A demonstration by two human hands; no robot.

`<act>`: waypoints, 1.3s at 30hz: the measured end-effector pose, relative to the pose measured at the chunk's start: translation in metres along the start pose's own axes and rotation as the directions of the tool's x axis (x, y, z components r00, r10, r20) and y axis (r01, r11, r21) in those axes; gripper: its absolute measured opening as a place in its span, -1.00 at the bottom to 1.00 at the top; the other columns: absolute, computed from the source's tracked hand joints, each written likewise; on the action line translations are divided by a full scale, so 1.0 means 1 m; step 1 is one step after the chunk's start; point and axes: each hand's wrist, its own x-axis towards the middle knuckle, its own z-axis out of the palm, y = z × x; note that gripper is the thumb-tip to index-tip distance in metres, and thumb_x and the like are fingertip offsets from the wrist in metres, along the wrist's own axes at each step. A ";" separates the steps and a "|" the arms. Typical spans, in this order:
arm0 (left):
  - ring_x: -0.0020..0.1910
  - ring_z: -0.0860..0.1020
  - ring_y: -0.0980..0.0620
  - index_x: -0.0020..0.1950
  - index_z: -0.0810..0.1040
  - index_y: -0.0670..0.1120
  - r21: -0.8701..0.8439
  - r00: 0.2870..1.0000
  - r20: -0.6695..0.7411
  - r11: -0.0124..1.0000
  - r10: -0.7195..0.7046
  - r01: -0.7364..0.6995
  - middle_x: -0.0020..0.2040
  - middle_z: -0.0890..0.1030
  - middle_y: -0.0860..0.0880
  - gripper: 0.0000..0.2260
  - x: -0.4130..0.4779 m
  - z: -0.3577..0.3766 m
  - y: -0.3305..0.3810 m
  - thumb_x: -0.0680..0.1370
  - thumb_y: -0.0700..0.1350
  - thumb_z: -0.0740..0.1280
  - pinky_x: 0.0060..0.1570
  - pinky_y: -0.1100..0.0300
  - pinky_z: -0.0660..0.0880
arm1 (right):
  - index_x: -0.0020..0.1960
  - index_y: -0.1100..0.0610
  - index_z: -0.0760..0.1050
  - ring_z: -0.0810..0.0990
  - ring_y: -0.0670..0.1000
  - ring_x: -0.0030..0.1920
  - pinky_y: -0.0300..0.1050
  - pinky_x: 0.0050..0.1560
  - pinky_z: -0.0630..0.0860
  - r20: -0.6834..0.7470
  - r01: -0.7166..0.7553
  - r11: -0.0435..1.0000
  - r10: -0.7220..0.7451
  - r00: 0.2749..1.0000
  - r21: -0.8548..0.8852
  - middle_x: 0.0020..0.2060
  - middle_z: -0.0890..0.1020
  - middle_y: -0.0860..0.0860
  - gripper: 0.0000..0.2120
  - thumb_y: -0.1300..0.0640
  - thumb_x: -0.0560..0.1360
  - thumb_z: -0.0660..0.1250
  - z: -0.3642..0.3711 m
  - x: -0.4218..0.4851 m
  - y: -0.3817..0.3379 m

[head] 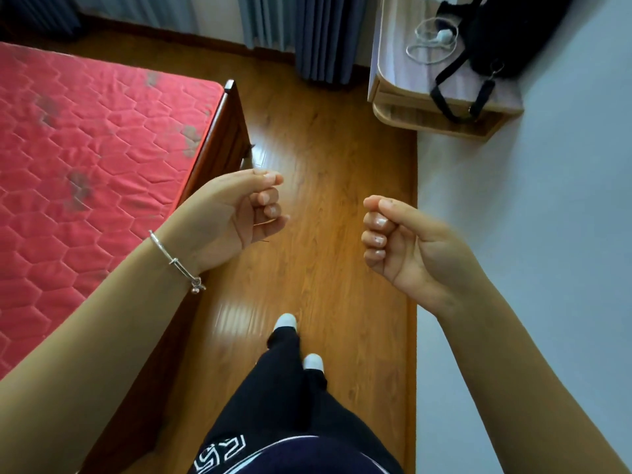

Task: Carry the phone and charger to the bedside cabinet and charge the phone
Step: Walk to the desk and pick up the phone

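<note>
A white charger (444, 35) with its coiled white cable (424, 51) lies on a light wooden cabinet (403, 94) at the upper right, against the wall. I see no phone in view. My left hand (239, 213) hangs over the wooden floor beside the bed, fingers curled in with nothing in them. My right hand (400, 244) is also loosely curled and holds nothing, level with the left and closer to the wall. Both hands are well short of the cabinet.
A bed with a red quilted mattress (85, 159) and a dark wooden frame (222, 131) fills the left. A black bag (506, 39) with hanging straps sits on the cabinet. Grey curtains (307, 32) hang at the back. A white wall (547, 234) runs along the right.
</note>
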 end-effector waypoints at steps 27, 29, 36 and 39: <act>-0.46 0.42 0.18 -0.17 0.47 -0.04 -0.019 0.996 0.054 0.998 -0.066 0.067 -0.48 0.38 0.11 -0.88 0.254 -0.068 0.159 0.55 -0.14 0.20 -0.15 0.23 0.57 | -0.16 0.10 0.61 0.43 -0.12 -0.41 -0.31 -0.42 0.38 -0.099 0.011 0.999 -0.006 0.995 0.046 -0.40 0.48 -0.05 -0.84 0.10 0.42 0.25 0.001 0.265 -0.137; -0.45 0.42 0.17 -0.18 0.47 -0.04 -0.007 0.997 0.046 0.998 -0.066 0.066 -0.48 0.37 0.11 -0.86 0.275 -0.064 0.167 0.56 -0.14 0.20 -0.13 0.23 0.57 | -0.14 0.11 0.59 0.42 -0.12 -0.41 -0.31 -0.41 0.37 -0.101 0.003 0.999 0.002 0.995 0.045 -0.40 0.47 -0.05 -0.84 0.11 0.42 0.25 -0.006 0.283 -0.149; -0.45 0.42 0.17 -0.19 0.47 -0.04 -0.025 0.998 -0.005 0.998 -0.055 0.055 -0.47 0.36 0.10 -0.87 0.339 -0.050 0.193 0.54 -0.13 0.21 -0.13 0.23 0.57 | -0.18 0.10 0.60 0.41 -0.13 -0.41 -0.30 -0.41 0.36 -0.069 -0.033 0.999 0.036 0.997 0.043 -0.41 0.47 -0.06 -0.86 0.11 0.40 0.27 -0.028 0.342 -0.205; -0.45 0.42 0.17 -0.20 0.48 -0.03 -0.038 0.999 -0.012 0.998 -0.051 0.051 -0.47 0.37 0.11 -0.88 0.362 -0.045 0.200 0.54 -0.12 0.22 -0.12 0.23 0.57 | -0.17 0.09 0.60 0.42 -0.13 -0.40 -0.31 -0.40 0.37 -0.046 -0.035 0.999 0.037 0.998 0.030 -0.40 0.47 -0.06 -0.85 0.10 0.41 0.26 -0.036 0.362 -0.226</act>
